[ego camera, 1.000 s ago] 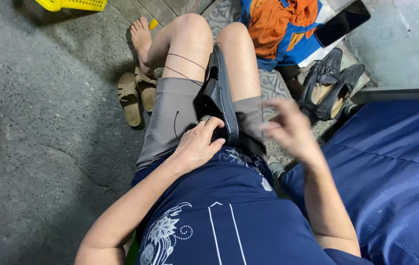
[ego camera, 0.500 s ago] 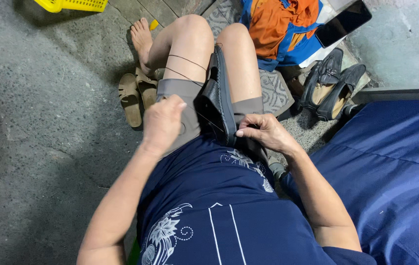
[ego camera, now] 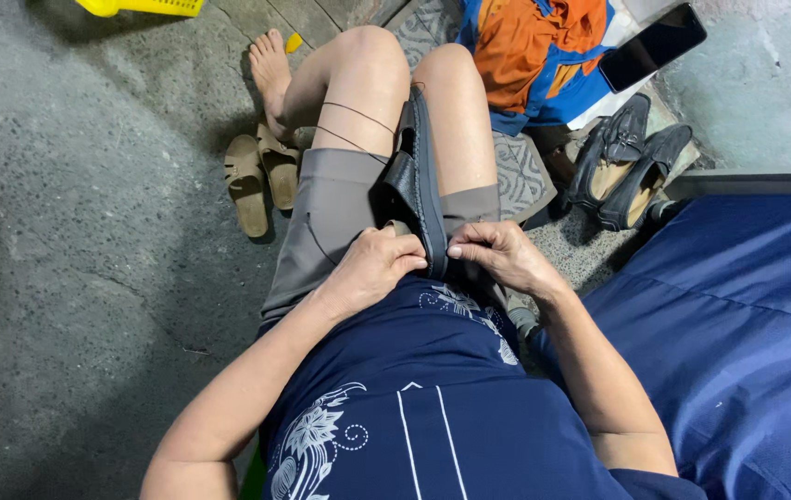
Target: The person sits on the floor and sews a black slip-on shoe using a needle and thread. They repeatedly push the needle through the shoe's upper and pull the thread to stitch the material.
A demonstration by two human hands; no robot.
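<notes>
A seated person clamped a black leather shoe (ego camera: 417, 176), sole up, between bare knees. The left hand (ego camera: 372, 267) and right hand (ego camera: 497, 255) pinched its near end, fingers closed on the rim; it looked light, flexible, best gripped along the stiff sole edge.

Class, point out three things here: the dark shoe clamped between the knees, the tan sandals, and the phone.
dark shoe (ego camera: 421, 176), head view, sole edge.
tan sandals (ego camera: 247, 185), head view, left sandal's strap.
phone (ego camera: 652, 46), head view, screen middle.

Dim, even light; soft shadows beside the legs; sharp focus, no glare.
</notes>
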